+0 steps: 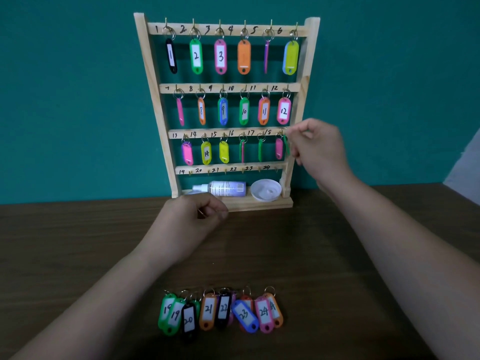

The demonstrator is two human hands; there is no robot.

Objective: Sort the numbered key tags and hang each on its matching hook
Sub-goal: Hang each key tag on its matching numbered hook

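My right grip (315, 149) pinches a thin green plastic key tag (286, 146) at three o'clock on the pale wooden hook rack (152, 74). My left grip (189, 219) is curled; I cannot tell if it holds anything.

Light is dim, soft and even, probably coming from overhead. The dark desk (78, 242) carries only a faint shadow under the left hand (187, 219). The wide lens bows the posts of the rack (145, 74) and stretches both forearms at the bottom corners. The right hand (317, 149) and the green tag (286, 145) at its fingers are smeared by motion blur.
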